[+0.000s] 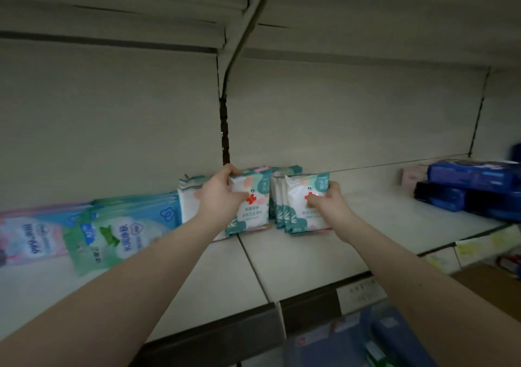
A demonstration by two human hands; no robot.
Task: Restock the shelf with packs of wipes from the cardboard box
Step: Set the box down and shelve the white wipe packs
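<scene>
Two rows of white-and-teal wipes packs with a red cross stand upright near the back of the shelf [282, 256]. My left hand [221, 194] grips the front pack of the left row [253, 214], fingers over its top edge. My right hand [327, 199] holds the front pack of the right row [303, 211] by its right side. Both packs rest on the shelf board. The cardboard box is not in view.
Flat blue, green and pink wipes packs [112, 231] lean in a row at the left. Dark blue packs [473, 189] are stacked at the right, with a pink pack [413, 176] behind them. Price tags [361, 292] line the shelf's front edge. More goods sit on the shelf below.
</scene>
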